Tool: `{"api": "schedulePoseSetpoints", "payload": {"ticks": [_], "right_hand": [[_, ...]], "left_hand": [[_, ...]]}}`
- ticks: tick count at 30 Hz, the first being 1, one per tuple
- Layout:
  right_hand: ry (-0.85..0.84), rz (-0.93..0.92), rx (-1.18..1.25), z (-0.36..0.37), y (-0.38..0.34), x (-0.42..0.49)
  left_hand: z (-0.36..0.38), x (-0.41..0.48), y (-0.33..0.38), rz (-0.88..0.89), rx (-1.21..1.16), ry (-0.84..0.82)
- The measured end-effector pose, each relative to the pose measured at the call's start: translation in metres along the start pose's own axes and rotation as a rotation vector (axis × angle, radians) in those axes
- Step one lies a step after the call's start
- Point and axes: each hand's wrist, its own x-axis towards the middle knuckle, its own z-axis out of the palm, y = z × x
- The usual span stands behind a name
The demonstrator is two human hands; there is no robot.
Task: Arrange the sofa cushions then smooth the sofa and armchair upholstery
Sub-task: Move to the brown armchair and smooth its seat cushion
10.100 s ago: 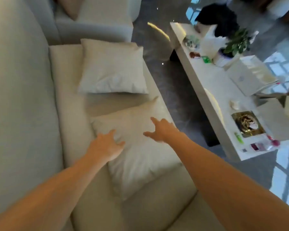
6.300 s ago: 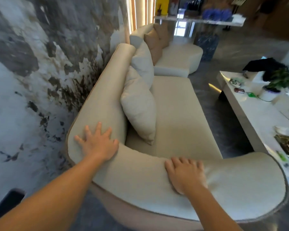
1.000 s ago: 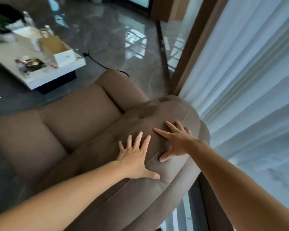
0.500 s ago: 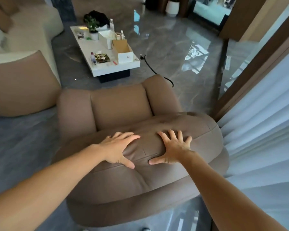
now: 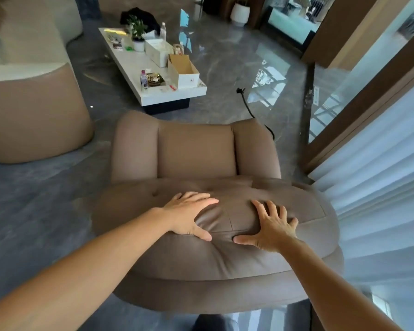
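Since half a second ago the view has shifted so that the armchair (image 5: 196, 154) sits more in the middle, and both hands lie a little closer to each other on its backrest top. Ten seconds ago the hands were on a cushion of the sofa; now they are on the brown armchair.

The left hand (image 5: 189, 215) lies flat on the padded top of the backrest, fingers together and pointing to the right, thumb spread down over the rear side. It presses on the upholstery and holds nothing. The right hand (image 5: 270, 225) lies just beside it, apart from it, fingers spread wide and pointing away from the person, thumb stretched to the left toward the left thumb. It is also open and flat, with nothing in it. Between the two hands the upholstery shows a seam and some small folds.

The armchair is directly under and in front of the hands; its seat and two armrests are beyond the backrest. The sofa (image 5: 31, 111) stands at the left, well apart from the hands. Beyond the armchair is the white desk (image 5: 134, 65) with a box (image 5: 185, 72), a bottle (image 5: 143, 78) and a plant (image 5: 136, 28) on it. White curtains (image 5: 378, 187) hang at the right, near the armchair.
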Motion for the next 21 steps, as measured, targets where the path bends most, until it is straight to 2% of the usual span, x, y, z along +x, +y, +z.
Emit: {"api": "schedulePoseSetpoints", "payload": {"ticks": [11, 16, 21], "right_hand": [[-0.115, 0.217, 0.115, 0.005, -0.221, -0.011], [-0.08, 0.232, 0.106, -0.007, -0.324, 0.022], [-0.055, 0.267, 0.186, -0.028, -0.428, 0.055]], "left_hand": [[-0.094, -0.066, -0.182, 0.056, -0.071, -0.067], [-0.143, -0.095, -0.281, -0.025, -0.074, 0.03], [-0.191, -0.111, -0.361, -0.12, 0.071, 0.068]]}}
